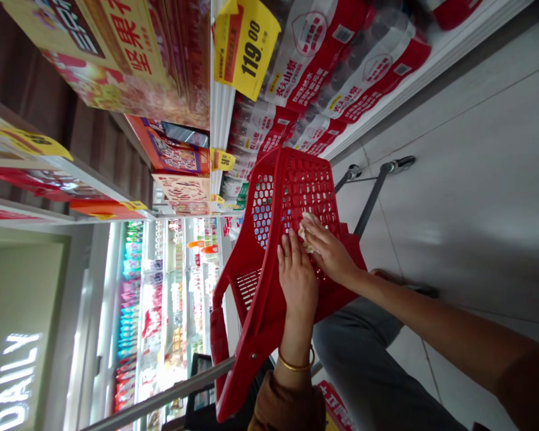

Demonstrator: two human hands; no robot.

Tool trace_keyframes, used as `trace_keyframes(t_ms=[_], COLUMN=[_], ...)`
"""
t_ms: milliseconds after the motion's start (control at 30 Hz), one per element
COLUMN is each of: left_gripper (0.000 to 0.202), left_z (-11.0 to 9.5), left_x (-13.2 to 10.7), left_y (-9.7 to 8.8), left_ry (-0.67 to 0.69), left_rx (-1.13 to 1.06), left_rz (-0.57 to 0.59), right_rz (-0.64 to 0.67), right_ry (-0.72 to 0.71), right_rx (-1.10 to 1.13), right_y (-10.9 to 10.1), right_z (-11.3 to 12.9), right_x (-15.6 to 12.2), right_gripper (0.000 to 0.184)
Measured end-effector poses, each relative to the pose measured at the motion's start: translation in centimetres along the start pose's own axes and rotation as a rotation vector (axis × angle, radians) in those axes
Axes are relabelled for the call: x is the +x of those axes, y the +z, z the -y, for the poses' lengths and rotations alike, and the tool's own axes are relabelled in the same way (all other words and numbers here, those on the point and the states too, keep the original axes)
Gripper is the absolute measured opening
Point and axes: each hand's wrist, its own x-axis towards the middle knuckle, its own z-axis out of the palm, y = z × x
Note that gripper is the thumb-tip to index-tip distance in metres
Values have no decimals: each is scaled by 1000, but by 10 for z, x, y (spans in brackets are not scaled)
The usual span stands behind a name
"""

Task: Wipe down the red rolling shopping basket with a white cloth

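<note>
The view is turned on its side. A red plastic shopping cart [269, 263] with a latticed basket stands in front of me. My left hand [299, 281], with a gold bangle [295, 366] at the wrist, lies flat by the lattice side, fingers stretched out and together. Right beside it, my right hand [330, 248] presses a crumpled pale cloth or tissue [306, 238] against the lattice. Part of that piece is hidden under the fingers. The hands nearly touch.
Shrink-wrapped packs of red-labelled bottles [314, 66] line the low shelf beside the cart. Boxed goods [161, 54] sit above them, with yellow price tags [247, 48]. Lit shelves [175, 299] stand farther back. A leg in grey trousers [372, 365] is beside the cart on the tiled floor [471, 179].
</note>
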Motion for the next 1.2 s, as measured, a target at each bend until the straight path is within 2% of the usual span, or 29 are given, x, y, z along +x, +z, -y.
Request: trace_keyframes(t_ms=[333, 433, 533, 600, 733, 800, 900, 1033, 1200], left_gripper=[45, 44, 47, 49, 54, 55, 54, 50, 49], left_z=[-2, -5, -7, -8, -10, -10, -8, -7, -8], left_x=[3, 11, 21, 27, 30, 29, 28, 27, 28], left_y=[-9, -12, -9, -6, -1, -1, -1, -1, -3], left_ry=[-53, -59, -51, -44, -51, -46, -22, 10, -1], left_rx=[-47, -58, -55, -46, -13, -2, 2, -2, -8], left_rz=[7, -8, -4, 16, 49, 53, 69, 81, 78], right_rz=[95, 63, -50, -133, -206, -155, -12, 86, 98], right_ry=[-31, -86, -113, -76, 69, 103, 43, 7, 5], right_rx=[-15, -41, -71, -88, -129, -119, -78, -63, -43], right_y=[-4, -9, -17, -22, -29, -29, -26, -25, -21], right_z=[5, 2, -4, -10, -27, -37, -47, -42, -30], right_x=[-45, -51, -44, -32, 6, 23, 33, 20, -4], right_gripper=[55, 47, 35, 32, 44, 56, 66, 70, 65])
